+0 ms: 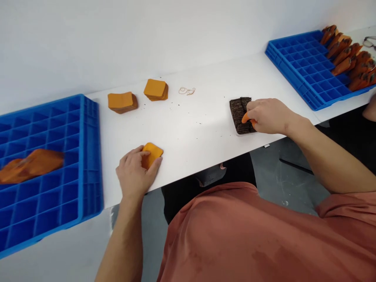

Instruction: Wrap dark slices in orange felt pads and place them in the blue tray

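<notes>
Blue plastic gridded crate (pixel 91 156), cut off at left edge. Left hand (pixel 136 170) closed round flat, rounded-square orange pad (pixel 153 152) on white table (pixel 188 131). Well apart, right hand (pixel 268 115) at dark, ridged strips (pixel 236 112); grip hidden, can't tell.

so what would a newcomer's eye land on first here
Probably the big gridded blue trays: the left blue tray at the picture's left edge, and the right blue tray at upper right, its right part crowded with rust-orange pieces. Between them on the white table, the left hand touches a bright yellow-orange square; the right hand is at some dark, ridged pieces.
</notes>
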A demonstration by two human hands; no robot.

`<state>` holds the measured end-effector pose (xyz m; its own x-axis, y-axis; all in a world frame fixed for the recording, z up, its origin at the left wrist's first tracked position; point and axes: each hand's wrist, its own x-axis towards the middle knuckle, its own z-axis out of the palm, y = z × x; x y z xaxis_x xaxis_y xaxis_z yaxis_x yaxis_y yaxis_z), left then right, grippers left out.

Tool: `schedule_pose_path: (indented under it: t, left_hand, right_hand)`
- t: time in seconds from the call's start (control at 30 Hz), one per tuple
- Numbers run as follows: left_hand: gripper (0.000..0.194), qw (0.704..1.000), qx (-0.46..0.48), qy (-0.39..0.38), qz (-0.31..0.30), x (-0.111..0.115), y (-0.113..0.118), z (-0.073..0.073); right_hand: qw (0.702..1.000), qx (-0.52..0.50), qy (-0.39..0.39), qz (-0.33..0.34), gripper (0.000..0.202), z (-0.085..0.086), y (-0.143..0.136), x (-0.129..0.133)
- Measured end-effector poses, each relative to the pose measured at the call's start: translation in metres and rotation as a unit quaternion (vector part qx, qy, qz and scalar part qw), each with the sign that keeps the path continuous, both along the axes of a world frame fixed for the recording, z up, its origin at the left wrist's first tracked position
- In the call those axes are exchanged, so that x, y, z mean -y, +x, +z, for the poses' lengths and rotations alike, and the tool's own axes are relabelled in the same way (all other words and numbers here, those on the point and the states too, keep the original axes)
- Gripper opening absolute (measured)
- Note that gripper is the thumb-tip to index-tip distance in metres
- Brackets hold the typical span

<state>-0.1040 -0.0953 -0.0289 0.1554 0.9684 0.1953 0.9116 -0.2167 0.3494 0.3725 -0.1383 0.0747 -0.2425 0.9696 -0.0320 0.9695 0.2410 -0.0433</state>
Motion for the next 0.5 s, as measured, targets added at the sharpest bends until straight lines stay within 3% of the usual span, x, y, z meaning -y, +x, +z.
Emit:
schedule_pose_path:
  t: [0.17, 0.37, 0.5]
  left_hand:
    - [0.050, 1.000, 0.011, 0.000, -0.003, 0.001, 0.000, 0.000]
    - [0.044, 0.999, 0.031, -0.006, -0.011, 0.001, 0.000, 0.001]
    - [0.044, 0.999, 0.039, -0.002, -0.010, 0.001, 0.000, 0.001]
  right_hand:
    - [1.000, -0.015, 0.010, 0.010, 0.007, 0.006, 0.001, -0.001]
    - [0.998, -0.023, 0.056, -0.006, 0.014, -0.009, 0.009, -0.010]
    - [0.994, -0.090, 0.055, -0.031, 0.013, -0.018, 0.014, -0.015]
